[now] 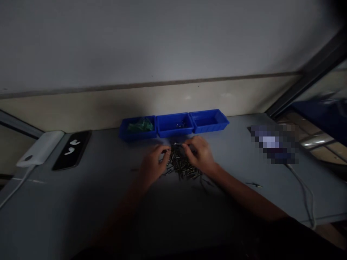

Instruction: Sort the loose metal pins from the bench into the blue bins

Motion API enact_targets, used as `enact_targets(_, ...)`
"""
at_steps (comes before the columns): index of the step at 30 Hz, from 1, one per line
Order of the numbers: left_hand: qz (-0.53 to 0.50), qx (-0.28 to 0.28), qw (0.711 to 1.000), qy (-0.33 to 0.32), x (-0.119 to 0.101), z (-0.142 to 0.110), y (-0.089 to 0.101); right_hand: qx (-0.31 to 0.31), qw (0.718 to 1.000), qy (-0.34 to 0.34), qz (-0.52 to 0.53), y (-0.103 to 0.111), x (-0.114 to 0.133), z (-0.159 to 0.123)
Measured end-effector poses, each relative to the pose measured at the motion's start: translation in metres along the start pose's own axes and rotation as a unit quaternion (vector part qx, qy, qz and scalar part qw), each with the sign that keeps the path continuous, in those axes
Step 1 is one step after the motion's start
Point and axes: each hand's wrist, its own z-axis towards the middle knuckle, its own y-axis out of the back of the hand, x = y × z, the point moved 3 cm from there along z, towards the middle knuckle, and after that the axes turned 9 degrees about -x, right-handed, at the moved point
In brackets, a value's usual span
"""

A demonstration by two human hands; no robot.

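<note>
A pile of thin metal pin-like pieces (185, 168) lies on the grey table between my hands. My right hand (200, 153) is closed in a pinch on a small shiny metal pin (178, 143), held over the far side of the pile. At the pile's left edge, my left hand (155, 162) has its thumb and fingers pinched together; what they hold, if anything, is too small and dim to make out. Just beyond the hands stands the middle blue bin (175, 134), with a few small metal bits on its floor.
A left blue bin (138, 136) holds green plastic film; a right blue bin (210, 127) adjoins the middle one. Leftward lie a black phone (72, 150) and a white corded device (40, 148). A blurred-out device (273, 142) with a cable and a loose metal piece (254, 184) lie rightward.
</note>
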Motion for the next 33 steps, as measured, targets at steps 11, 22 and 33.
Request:
enact_targets(11,0.096,0.07,0.992,-0.027,0.008,-0.003,-0.007,-0.13,0.975,-0.035,-0.178,-0.008,-0.037,0.052)
enact_targets(22,0.106,0.096,0.99,-0.015,0.016,-0.002,-0.005,-0.008,0.944,-0.064,-0.324,0.023,-0.069,0.054)
enact_targets(33,0.141,0.095,0.985,0.013,0.015,-0.003,-0.004,0.033,0.736,-0.378,-0.561,0.206,-0.136,-0.085)
